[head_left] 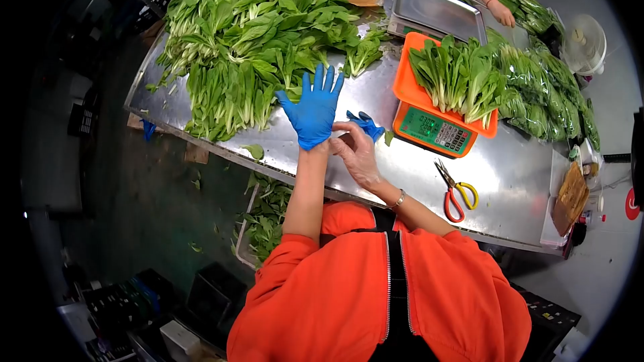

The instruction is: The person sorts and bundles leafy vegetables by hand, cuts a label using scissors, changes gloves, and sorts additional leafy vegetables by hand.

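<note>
My left hand (312,110) wears a blue glove, its fingers spread and stretched upward over the metal table (282,139). Bare of blue, my right hand (359,155) has its fingers bent together at the cuff of that glove, by the left wrist. Another blue glove (366,125) lies crumpled on the table just beyond the right hand. To the left is a large heap of leafy greens (235,47). An orange scale (436,127) with a lit green display stands to the right, greens (459,77) resting in its orange tray.
Scissors (457,191) with red and yellow handles lie near the front edge. Bagged greens (547,87) are piled at the right. A metal tray (439,10) sits behind the scale. Another person's hand (500,12) is at the back right. A crate of greens (265,218) stands below the table.
</note>
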`<state>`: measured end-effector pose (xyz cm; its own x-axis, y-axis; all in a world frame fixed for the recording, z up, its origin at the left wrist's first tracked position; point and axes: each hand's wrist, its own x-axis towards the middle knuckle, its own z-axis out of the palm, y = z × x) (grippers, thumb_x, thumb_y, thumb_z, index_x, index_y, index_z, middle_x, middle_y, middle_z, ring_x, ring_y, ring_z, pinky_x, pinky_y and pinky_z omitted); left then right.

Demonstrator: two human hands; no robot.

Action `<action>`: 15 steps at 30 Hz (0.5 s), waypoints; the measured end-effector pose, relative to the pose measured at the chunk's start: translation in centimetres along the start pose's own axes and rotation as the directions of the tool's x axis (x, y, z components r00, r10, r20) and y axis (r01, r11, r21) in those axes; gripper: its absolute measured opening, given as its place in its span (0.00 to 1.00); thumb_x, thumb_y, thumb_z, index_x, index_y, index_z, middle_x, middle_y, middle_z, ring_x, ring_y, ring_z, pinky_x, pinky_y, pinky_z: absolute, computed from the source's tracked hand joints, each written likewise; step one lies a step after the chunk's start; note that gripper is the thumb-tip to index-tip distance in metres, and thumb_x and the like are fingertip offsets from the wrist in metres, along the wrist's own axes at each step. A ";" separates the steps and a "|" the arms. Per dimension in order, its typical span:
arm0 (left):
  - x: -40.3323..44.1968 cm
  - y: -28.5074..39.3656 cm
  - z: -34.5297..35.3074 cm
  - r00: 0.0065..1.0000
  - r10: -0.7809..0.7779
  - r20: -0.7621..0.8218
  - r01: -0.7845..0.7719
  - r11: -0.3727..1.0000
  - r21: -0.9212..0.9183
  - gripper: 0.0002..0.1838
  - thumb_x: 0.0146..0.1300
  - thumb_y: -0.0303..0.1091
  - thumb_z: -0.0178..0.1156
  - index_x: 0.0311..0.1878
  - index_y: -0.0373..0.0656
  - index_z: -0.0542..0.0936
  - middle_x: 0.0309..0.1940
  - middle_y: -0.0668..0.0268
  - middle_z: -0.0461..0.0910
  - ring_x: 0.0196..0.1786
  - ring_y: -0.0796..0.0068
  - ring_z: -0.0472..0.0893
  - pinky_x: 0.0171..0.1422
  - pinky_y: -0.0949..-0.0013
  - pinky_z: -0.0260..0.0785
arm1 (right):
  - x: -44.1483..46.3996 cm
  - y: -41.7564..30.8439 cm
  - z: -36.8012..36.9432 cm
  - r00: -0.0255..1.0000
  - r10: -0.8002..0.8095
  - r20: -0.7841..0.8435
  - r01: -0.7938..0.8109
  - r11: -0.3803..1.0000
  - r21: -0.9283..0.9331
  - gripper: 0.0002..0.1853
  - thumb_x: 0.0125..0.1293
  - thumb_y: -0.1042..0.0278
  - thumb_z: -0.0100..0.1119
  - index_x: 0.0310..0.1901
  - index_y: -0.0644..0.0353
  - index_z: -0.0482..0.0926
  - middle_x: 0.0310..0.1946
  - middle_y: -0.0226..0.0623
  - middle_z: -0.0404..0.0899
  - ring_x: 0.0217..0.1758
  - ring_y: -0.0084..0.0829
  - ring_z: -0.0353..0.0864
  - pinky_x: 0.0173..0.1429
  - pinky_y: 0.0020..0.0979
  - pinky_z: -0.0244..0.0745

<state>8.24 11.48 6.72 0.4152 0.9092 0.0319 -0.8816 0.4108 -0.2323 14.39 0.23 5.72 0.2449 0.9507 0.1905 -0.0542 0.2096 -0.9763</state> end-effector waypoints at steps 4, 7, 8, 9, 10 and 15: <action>0.3 0.2 -0.9 0.990 0.025 -0.135 -0.029 0.999 -0.026 0.45 0.52 0.63 0.49 0.67 0.57 0.40 0.67 0.63 0.39 0.67 0.53 0.44 0.67 0.43 0.38 | 0.9 -0.7 -0.4 0.936 -0.352 -0.004 0.331 0.886 -0.325 0.10 0.51 0.77 0.57 0.37 0.62 0.72 0.30 0.37 0.73 0.24 0.26 0.74 0.29 0.23 0.69; 0.5 0.6 -2.3 0.992 0.028 -0.122 -0.025 0.999 0.032 0.43 0.55 0.56 0.50 0.66 0.52 0.41 0.66 0.55 0.43 0.66 0.48 0.48 0.67 0.43 0.39 | 1.4 -0.1 -0.8 0.916 -0.394 0.079 0.392 0.832 -0.393 0.08 0.51 0.78 0.56 0.34 0.61 0.73 0.28 0.36 0.73 0.24 0.26 0.73 0.27 0.22 0.69; 1.0 1.0 -3.2 0.988 0.015 -0.151 -0.008 0.999 0.045 0.42 0.55 0.56 0.51 0.66 0.48 0.43 0.65 0.53 0.46 0.64 0.47 0.50 0.66 0.43 0.40 | 1.8 0.4 -0.9 0.904 -0.417 0.094 0.421 0.831 -0.363 0.05 0.51 0.78 0.55 0.32 0.61 0.73 0.28 0.35 0.73 0.22 0.25 0.72 0.26 0.22 0.68; 1.3 1.4 -4.3 0.985 0.007 -0.171 0.009 0.995 0.096 0.41 0.54 0.55 0.51 0.64 0.44 0.47 0.64 0.51 0.48 0.64 0.47 0.52 0.66 0.43 0.41 | 1.8 0.9 -1.2 0.959 -0.269 0.094 0.284 0.928 -0.240 0.05 0.52 0.77 0.55 0.32 0.62 0.73 0.27 0.34 0.73 0.21 0.22 0.72 0.25 0.21 0.67; 1.0 1.3 -4.3 0.983 -0.006 -0.185 0.020 0.997 0.075 0.39 0.54 0.54 0.52 0.62 0.42 0.50 0.63 0.50 0.50 0.63 0.47 0.53 0.66 0.44 0.43 | 1.6 1.6 -1.1 0.996 -0.053 0.071 0.052 0.999 0.014 0.04 0.55 0.75 0.54 0.33 0.64 0.72 0.27 0.32 0.73 0.20 0.20 0.73 0.24 0.20 0.67; 0.8 0.9 -3.4 0.978 0.005 -0.208 -0.010 1.000 -0.024 0.38 0.54 0.54 0.52 0.61 0.41 0.52 0.60 0.52 0.56 0.62 0.49 0.56 0.66 0.45 0.46 | 1.6 0.8 -1.7 0.942 0.238 0.236 -0.299 0.915 0.272 0.06 0.58 0.74 0.50 0.35 0.63 0.66 0.19 0.32 0.67 0.16 0.22 0.69 0.20 0.24 0.67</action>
<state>8.59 12.34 3.19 0.4481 0.8773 -0.1719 -0.8804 0.3996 -0.2554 16.35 1.49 5.06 -0.0108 0.9995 -0.0283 -0.3864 -0.0302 -0.9218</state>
